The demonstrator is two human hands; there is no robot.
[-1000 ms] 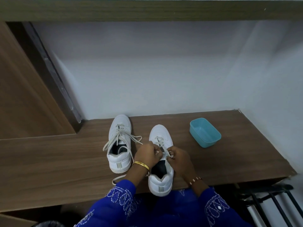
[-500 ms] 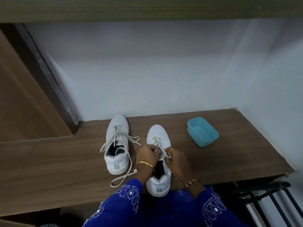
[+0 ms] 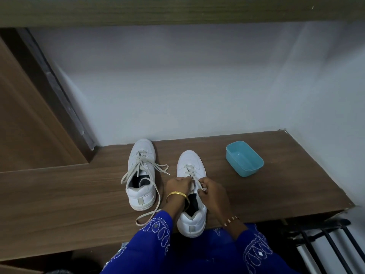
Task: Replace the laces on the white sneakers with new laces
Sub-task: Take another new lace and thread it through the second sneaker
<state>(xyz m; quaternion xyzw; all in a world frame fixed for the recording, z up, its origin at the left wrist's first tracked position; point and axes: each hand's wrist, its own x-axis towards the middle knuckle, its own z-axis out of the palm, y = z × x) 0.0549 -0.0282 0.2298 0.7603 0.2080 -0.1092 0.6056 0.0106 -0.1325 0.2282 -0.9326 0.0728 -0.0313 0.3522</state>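
Two white sneakers stand side by side on a wooden bench (image 3: 79, 194), toes toward the wall. The left sneaker (image 3: 141, 175) has an off-white lace (image 3: 156, 196) undone, its ends trailing over the bench toward me. The right sneaker (image 3: 190, 165) is laced near the toe. Over its tongue, my left hand (image 3: 177, 185) grips the lace (image 3: 189, 171) at the left eyelets. My right hand (image 3: 211, 189) pinches the other lace end close beside it. The hands hide the upper eyelets.
A light blue plastic tub (image 3: 245, 158) stands on the bench to the right of the sneakers. A white wall closes the back and right. A wooden panel rises at the left. A black metal rack (image 3: 325, 234) sits below the bench's right end.
My hands have drawn closer together over the right sneaker's tongue. The view has shifted slightly; the sneakers and tub stay where they were.
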